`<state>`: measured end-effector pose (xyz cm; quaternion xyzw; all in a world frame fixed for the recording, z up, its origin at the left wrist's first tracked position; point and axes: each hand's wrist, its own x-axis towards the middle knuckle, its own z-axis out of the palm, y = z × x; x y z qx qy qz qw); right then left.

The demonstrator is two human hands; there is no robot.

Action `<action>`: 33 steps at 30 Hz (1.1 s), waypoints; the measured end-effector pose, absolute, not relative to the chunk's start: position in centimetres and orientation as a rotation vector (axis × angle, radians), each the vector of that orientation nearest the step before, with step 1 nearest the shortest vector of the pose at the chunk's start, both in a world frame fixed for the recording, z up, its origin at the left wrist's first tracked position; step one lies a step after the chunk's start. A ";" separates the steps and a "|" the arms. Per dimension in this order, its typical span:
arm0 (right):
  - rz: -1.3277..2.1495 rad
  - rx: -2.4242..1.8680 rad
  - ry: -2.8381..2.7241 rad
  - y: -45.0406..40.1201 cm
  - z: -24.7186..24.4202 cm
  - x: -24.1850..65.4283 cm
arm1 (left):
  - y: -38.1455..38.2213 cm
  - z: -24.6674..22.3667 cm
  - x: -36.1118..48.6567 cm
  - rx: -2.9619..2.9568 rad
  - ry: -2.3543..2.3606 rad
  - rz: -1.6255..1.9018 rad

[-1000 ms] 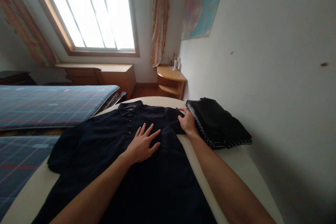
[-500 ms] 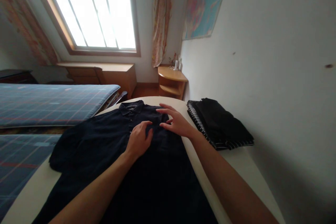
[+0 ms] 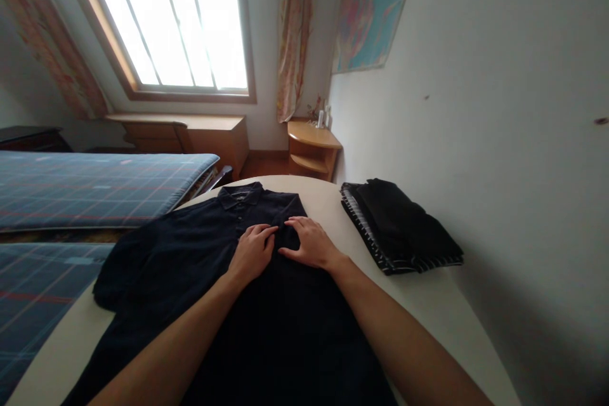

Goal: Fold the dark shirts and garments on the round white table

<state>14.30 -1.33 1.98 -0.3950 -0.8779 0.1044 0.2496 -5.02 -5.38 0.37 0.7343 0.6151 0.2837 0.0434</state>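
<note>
A dark navy polo shirt lies spread on a pale table, its collar at the far end. The sleeve at the left is stretched out. On the right the shirt's edge runs straight down, and that side appears folded inward. My left hand rests on the chest beside the button placket, fingers loosely bent and the thumb a little apart. Just to its right, my right hand lies on the shirt with thumb and fingers spread. Their fingertips nearly meet. No cloth is visibly gripped by either hand.
A stack of folded dark and striped clothes sits on the table at the right, near the wall. Plaid mattresses lie to the left. Beyond stand a wooden desk and a corner shelf.
My right hand has come down from above the shirt's right shoulder onto the chest, closer to my left hand. The left hand's thumb has moved nearer its fingers.
</note>
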 end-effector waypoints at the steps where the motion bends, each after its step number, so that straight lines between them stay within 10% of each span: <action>1: 0.279 -1.063 -2.395 -1.4 1.9 14.3 | -5.3 0.3 -5.1 2.238 1.871 0.886; 33: 0.389 -1.401 -2.489 -1.3 2.1 14.2 | -6.2 0.1 -4.8 2.375 2.086 0.409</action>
